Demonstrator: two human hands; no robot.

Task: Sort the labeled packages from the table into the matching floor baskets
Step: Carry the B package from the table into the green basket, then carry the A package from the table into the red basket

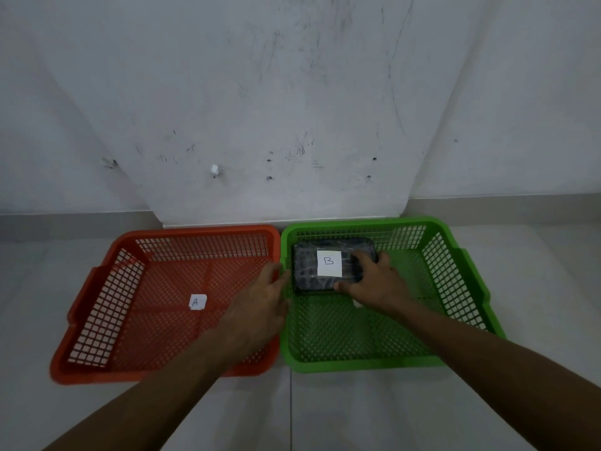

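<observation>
A dark wrapped package (305, 270) with a white label marked B lies in the far left corner of the green basket (461, 275). My right hand (374, 283) grips the package's near right end, thumb under the front edge and fingers on top. My left hand (263, 301) hovers over the seam between the two baskets, fingers spread and holding nothing, its fingertips beside the package's left end. The orange basket (97, 307) on the left holds only a small white tag marked A (196, 302) on its floor.
Both baskets stand side by side on a pale tiled floor (357, 411), pushed against a scuffed white wall (292, 109). A low skirting strip runs behind them. The table is out of view.
</observation>
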